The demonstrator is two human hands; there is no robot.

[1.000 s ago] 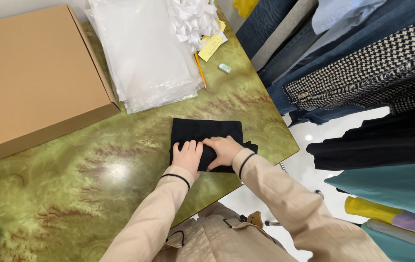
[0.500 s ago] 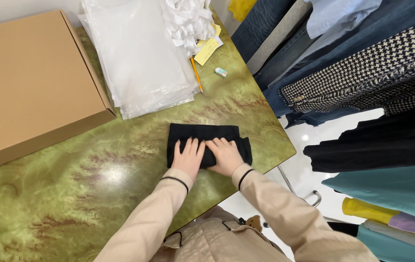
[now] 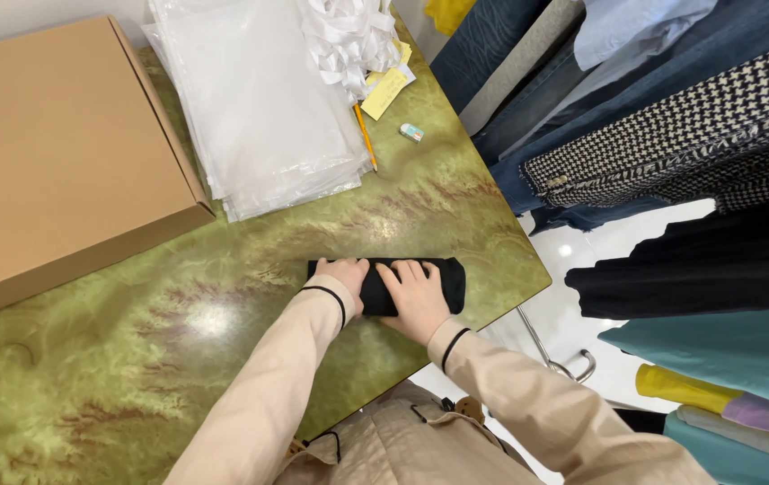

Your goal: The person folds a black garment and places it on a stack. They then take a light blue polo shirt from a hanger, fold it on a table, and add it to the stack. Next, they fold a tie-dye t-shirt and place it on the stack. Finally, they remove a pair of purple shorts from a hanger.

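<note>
A single head-worn camera looks steeply down onto the green marbled table (image 3: 133, 359) from close above its near edge. Right of the table, hanging clothes (image 3: 672, 171) fill the view.

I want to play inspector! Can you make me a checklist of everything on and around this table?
Surface: green marbled table, glossy.
Job's things: black folded cloth, narrow, near the table's front edge.
Clutter: brown cardboard box; stack of clear plastic bags; white ribbons; yellow notes; pencil; small eraser.
Hands: left hand and right hand press flat on the cloth, fingers spread.
Cables: nothing seen.
Surroundings: hanging clothes on the right; white floor.
</note>
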